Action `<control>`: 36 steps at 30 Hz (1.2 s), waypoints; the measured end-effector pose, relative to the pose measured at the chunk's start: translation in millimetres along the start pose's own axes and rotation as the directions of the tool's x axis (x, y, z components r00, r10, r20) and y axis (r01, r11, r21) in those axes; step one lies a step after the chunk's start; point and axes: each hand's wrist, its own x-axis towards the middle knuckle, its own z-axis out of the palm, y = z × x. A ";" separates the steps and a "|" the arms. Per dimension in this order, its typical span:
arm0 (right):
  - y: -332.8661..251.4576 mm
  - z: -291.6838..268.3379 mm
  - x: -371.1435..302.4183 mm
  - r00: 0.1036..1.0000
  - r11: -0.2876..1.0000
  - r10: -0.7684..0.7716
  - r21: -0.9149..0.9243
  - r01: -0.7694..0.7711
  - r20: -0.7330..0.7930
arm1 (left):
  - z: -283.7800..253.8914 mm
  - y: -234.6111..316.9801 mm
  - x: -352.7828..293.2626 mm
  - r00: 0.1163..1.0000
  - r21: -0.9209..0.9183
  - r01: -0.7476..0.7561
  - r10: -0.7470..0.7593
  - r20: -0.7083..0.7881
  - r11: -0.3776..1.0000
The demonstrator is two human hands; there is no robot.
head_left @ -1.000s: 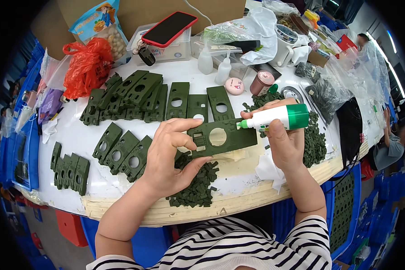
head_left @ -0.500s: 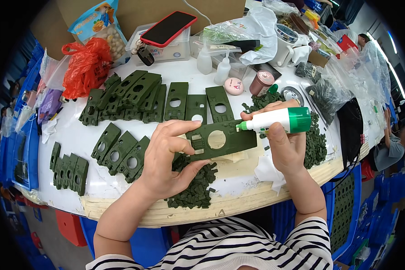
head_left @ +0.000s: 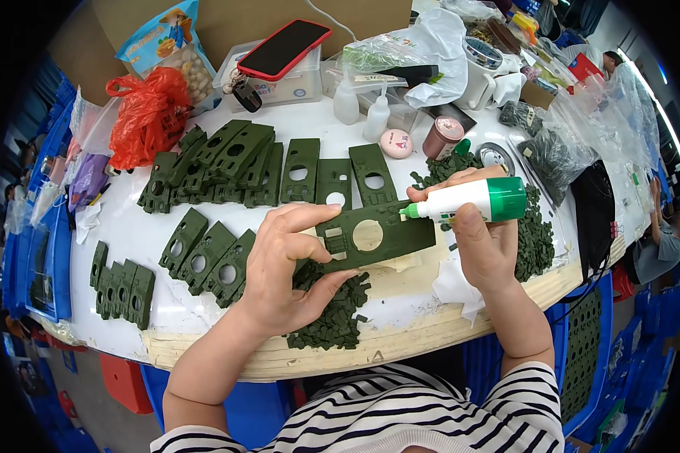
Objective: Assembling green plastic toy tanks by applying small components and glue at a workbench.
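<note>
pose barely changing since half second ago: left hand point(head_left: 283, 268) gripping green part point(head_left: 400, 240) over white table point(head_left: 117, 219), right hand point(head_left: 485, 243) clasping green-and-white bottle point(head_left: 461, 202), nozzle point(head_left: 409, 212) pointing at part's upper right. red bag point(head_left: 149, 113) sitting behind; blue bins point(head_left: 53, 283) flanking table.

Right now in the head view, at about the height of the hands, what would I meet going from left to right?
Cluster of small green parts, three larger green parts, left hand, held green part, white-and-green bottle, heap of loose green pieces, black fabric.
</note>
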 end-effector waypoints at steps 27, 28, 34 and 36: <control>4.1 -3.6 -0.4 0.997 0.998 -0.062 0.015 0.062 0.042 | 0.4 -0.4 -0.5 1.000 -0.045 0.018 -0.018 -0.013 0.999; 3.9 -4.1 0.3 0.996 0.998 -0.069 0.006 0.069 0.049 | 1.0 -0.3 -1.1 1.000 -0.049 0.021 -0.022 -0.016 0.999; 3.8 -2.2 -1.1 0.998 0.998 -0.059 0.024 0.058 0.034 | 0.6 -0.7 -1.7 0.999 -0.045 0.036 -0.036 0.002 0.998; 4.5 -3.3 -0.4 0.997 0.998 -0.064 0.006 0.064 0.040 | 1.3 -2.0 -2.7 0.999 -0.050 0.054 -0.054 -0.002 0.997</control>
